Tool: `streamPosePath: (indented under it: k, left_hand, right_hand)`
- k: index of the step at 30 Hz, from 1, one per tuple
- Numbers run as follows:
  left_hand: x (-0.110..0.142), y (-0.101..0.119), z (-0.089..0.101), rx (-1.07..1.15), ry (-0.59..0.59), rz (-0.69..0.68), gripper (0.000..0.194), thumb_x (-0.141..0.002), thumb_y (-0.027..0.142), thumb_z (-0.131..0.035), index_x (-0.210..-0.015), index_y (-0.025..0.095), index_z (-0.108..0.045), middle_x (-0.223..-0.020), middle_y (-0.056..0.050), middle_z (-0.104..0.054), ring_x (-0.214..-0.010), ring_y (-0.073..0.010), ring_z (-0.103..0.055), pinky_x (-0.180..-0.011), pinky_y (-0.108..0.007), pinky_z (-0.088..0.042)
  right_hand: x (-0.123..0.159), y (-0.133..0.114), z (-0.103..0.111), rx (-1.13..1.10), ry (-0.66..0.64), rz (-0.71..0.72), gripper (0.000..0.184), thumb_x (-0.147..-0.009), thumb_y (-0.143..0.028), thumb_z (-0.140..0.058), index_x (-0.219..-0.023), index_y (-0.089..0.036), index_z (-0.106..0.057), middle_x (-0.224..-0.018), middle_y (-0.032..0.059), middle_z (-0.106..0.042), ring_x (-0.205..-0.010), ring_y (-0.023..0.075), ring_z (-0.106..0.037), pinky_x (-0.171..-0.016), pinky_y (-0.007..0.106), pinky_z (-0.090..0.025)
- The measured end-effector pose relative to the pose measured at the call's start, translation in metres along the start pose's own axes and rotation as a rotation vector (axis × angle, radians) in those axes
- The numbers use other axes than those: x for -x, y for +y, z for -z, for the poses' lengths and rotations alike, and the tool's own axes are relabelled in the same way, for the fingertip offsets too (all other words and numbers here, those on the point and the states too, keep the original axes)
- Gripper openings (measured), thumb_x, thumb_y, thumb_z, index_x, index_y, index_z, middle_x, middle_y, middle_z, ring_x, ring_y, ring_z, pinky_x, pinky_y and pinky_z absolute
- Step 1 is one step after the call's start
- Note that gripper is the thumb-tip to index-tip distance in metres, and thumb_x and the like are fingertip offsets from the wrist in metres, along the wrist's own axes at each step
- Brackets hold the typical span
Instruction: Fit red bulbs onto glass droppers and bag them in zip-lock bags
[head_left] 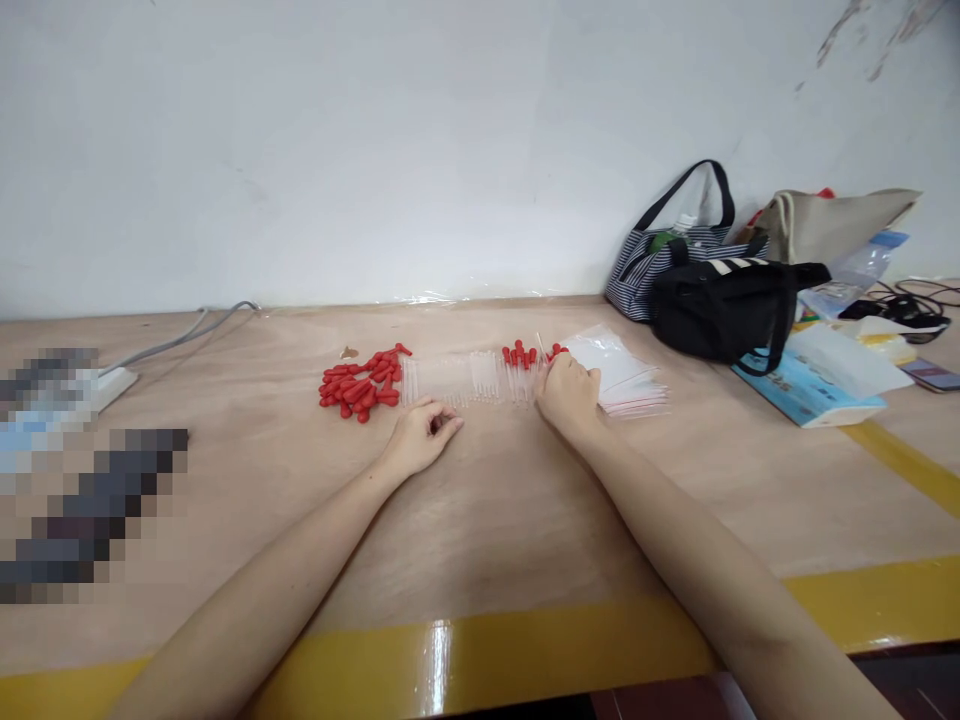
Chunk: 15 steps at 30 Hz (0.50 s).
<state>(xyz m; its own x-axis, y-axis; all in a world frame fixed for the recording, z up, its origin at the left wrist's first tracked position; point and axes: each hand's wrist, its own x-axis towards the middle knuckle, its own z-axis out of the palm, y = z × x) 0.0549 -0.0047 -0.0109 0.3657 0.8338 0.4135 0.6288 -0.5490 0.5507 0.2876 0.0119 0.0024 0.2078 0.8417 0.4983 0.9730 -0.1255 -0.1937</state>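
Note:
A pile of red rubber bulbs (361, 381) lies on the wooden table (480, 500). To its right runs a row of clear dropper tubes (465, 380), a few of them with red bulbs fitted (520, 354). My left hand (420, 434) rests on the table just in front of the tubes, fingers curled loosely inward, nothing visible in them. My right hand (568, 390) is closed in a pinch at the right end of the row, next to a stack of clear plastic bags (619, 372); what it grips is too small to name.
Against the wall at the back right stand a striped tote (675, 255), a black bag (724, 305) and a beige bag (832, 225). A blue-and-white packet (821, 380) and a phone (934, 376) lie beyond. A white power strip with a grey cable (120, 378) sits at left. Yellow tape edges the table.

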Motion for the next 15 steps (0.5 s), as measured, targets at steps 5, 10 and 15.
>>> streamPosePath:
  k: [5,10,15]
  left_hand:
    - [-0.001,0.001,0.004,-0.108,0.151,0.009,0.031,-0.079,0.038,-0.054,-0.058,0.016,-0.049,-0.063,0.000,-0.048,-0.057,-0.0112,-0.045,-0.055,-0.024,-0.038]
    - [-0.011,-0.012,0.042,-0.583,0.233,-0.043,0.016,-0.080,0.031,-0.051,-0.083,0.020,-0.062,-0.088,-0.007,-0.057,-0.087,-0.0240,-0.048,-0.075,-0.037,-0.035]
    - [-0.015,-0.035,0.067,-0.827,0.125,0.000,0.024,-0.084,0.027,-0.043,-0.079,0.022,-0.066,-0.103,-0.009,-0.055,-0.101,-0.0281,-0.043,-0.082,-0.043,-0.027]
  right_hand:
    - [0.014,-0.006,-0.001,-0.210,0.012,0.222,0.031,-0.089,-0.024,-0.028,-0.102,-0.010,-0.053,-0.092,0.0144,-0.061,-0.087,0.0247,-0.053,-0.081,0.037,-0.032]
    - [0.026,-0.011,-0.003,-0.306,0.014,0.392,0.035,-0.090,-0.021,-0.026,-0.111,-0.015,-0.054,-0.099,0.0126,-0.059,-0.098,0.0243,-0.048,-0.085,0.039,-0.032]
    - [0.028,-0.014,-0.002,-0.355,-0.057,0.372,0.031,-0.090,-0.021,-0.028,-0.098,-0.015,-0.058,-0.093,0.0113,-0.060,-0.092,0.0229,-0.050,-0.082,0.038,-0.034]
